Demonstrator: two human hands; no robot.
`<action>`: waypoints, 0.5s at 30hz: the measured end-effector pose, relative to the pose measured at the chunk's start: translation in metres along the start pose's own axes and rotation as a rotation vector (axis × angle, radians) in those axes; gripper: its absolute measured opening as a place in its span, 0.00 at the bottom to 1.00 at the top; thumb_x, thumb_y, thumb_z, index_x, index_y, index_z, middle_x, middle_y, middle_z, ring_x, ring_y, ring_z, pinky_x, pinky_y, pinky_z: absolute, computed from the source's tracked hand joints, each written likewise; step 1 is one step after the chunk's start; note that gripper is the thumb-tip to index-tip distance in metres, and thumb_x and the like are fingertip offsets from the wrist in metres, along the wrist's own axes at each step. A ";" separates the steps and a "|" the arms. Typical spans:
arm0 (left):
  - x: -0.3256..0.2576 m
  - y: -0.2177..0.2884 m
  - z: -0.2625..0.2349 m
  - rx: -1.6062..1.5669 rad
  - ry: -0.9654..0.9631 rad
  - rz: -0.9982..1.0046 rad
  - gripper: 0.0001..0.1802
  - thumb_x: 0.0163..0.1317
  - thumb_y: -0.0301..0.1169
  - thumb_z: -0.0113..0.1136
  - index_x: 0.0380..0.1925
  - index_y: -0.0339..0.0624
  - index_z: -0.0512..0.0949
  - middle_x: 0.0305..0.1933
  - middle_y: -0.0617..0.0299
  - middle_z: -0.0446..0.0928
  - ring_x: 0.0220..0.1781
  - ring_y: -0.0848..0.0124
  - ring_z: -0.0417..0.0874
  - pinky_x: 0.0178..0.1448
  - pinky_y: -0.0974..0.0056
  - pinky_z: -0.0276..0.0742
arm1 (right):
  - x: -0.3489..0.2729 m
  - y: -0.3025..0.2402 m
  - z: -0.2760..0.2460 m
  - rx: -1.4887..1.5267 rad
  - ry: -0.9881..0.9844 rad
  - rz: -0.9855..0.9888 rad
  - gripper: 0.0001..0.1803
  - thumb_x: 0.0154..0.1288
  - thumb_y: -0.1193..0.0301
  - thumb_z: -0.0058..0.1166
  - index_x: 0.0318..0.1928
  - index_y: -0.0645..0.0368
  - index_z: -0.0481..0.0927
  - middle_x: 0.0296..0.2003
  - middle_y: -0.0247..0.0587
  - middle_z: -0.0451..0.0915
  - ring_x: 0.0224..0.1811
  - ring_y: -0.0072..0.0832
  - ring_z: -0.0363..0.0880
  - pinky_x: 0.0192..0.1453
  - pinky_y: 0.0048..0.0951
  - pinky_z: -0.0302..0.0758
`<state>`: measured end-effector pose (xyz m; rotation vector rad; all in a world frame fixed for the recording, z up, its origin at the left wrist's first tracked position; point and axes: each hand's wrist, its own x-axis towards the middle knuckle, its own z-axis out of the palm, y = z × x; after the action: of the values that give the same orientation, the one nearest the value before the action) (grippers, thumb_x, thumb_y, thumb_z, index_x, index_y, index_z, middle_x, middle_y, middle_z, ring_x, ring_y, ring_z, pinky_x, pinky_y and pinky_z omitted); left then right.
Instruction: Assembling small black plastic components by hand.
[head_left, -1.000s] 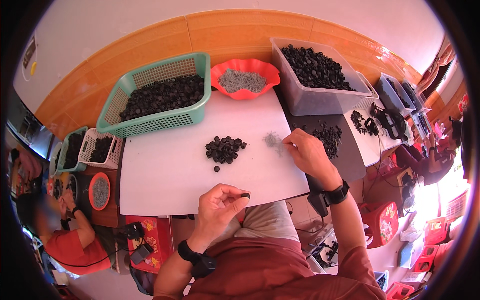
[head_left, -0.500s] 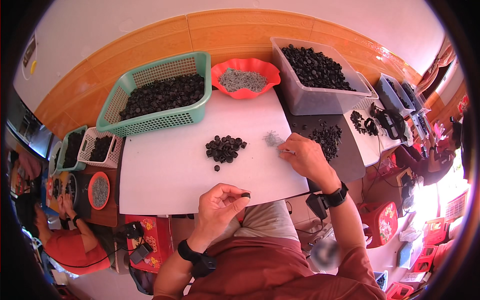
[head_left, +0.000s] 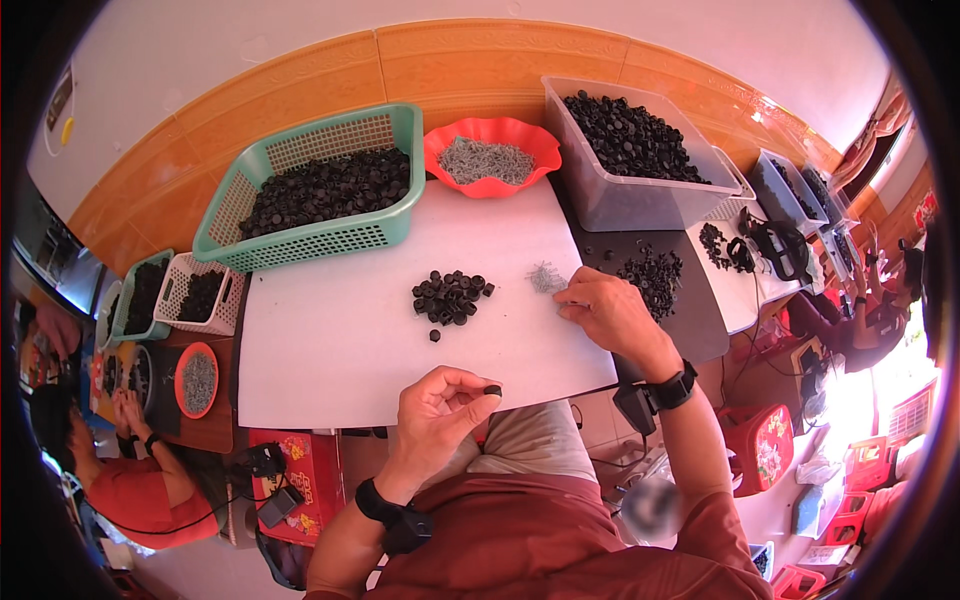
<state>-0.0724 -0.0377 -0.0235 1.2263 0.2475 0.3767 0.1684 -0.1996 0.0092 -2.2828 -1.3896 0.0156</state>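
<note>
Near the table's front edge, my left hand [head_left: 437,420] pinches a small black plastic cap [head_left: 493,391] between thumb and forefinger. My right hand [head_left: 612,316] rests at the right side of the white work surface [head_left: 330,350], fingertips pressed together. They are beside a small heap of thin silver metal pins [head_left: 546,277], perhaps screws. Whatever those fingers hold, if anything, is too small to make out. Between and beyond my hands lies a pile of black caps [head_left: 452,297], with one cap [head_left: 435,336] apart on its near side.
At the back stand a green basket [head_left: 300,240] of black parts, a red bowl [head_left: 490,187] of silver pins and a clear bin [head_left: 640,205] of black parts. Small black pieces [head_left: 652,280] lie on the dark mat at right. Co-workers sit at left [head_left: 150,490] and far right [head_left: 880,320].
My right hand has shifted very slightly left at the edge of the pin heap. My left hand keeps its place with the cap.
</note>
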 end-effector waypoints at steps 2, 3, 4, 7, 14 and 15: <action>0.000 -0.001 0.000 0.003 -0.002 0.004 0.11 0.63 0.22 0.71 0.43 0.34 0.79 0.47 0.51 0.86 0.49 0.71 0.86 0.58 0.65 0.81 | 0.000 0.003 0.002 0.019 0.018 -0.019 0.08 0.62 0.71 0.63 0.41 0.57 0.88 0.40 0.39 0.83 0.42 0.44 0.85 0.45 0.40 0.79; 0.000 -0.002 -0.001 -0.001 -0.004 0.006 0.11 0.63 0.21 0.71 0.43 0.34 0.79 0.46 0.51 0.86 0.49 0.71 0.86 0.58 0.65 0.81 | 0.000 0.004 0.003 0.039 0.037 -0.039 0.07 0.63 0.71 0.61 0.40 0.57 0.88 0.40 0.38 0.84 0.42 0.44 0.85 0.45 0.41 0.79; 0.000 -0.002 -0.001 -0.005 -0.006 0.009 0.11 0.63 0.21 0.71 0.43 0.34 0.79 0.46 0.51 0.86 0.49 0.71 0.86 0.58 0.66 0.81 | 0.000 0.006 0.004 0.039 0.037 -0.039 0.07 0.63 0.71 0.61 0.40 0.57 0.88 0.40 0.38 0.84 0.42 0.44 0.85 0.45 0.41 0.79; 0.001 -0.003 -0.001 0.005 -0.009 0.011 0.11 0.63 0.21 0.71 0.43 0.34 0.79 0.46 0.51 0.86 0.48 0.71 0.86 0.57 0.66 0.81 | 0.001 0.008 0.005 0.070 0.046 -0.050 0.05 0.63 0.72 0.60 0.38 0.58 0.86 0.38 0.40 0.83 0.41 0.46 0.84 0.44 0.41 0.79; 0.000 -0.003 -0.002 -0.012 -0.026 0.007 0.11 0.64 0.20 0.69 0.45 0.33 0.79 0.47 0.55 0.85 0.48 0.74 0.84 0.55 0.68 0.82 | -0.002 0.007 0.008 0.080 0.101 -0.088 0.04 0.66 0.73 0.56 0.37 0.58 0.82 0.38 0.42 0.81 0.39 0.47 0.83 0.40 0.44 0.78; 0.001 -0.003 -0.001 -0.014 -0.029 0.016 0.11 0.64 0.20 0.69 0.45 0.33 0.79 0.47 0.54 0.85 0.48 0.74 0.84 0.55 0.68 0.82 | -0.003 0.007 0.008 0.080 0.107 -0.094 0.04 0.66 0.73 0.56 0.38 0.58 0.82 0.38 0.42 0.81 0.39 0.47 0.83 0.39 0.44 0.78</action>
<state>-0.0720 -0.0372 -0.0266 1.2192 0.2100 0.3740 0.1713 -0.2016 -0.0013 -2.1198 -1.4133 -0.0785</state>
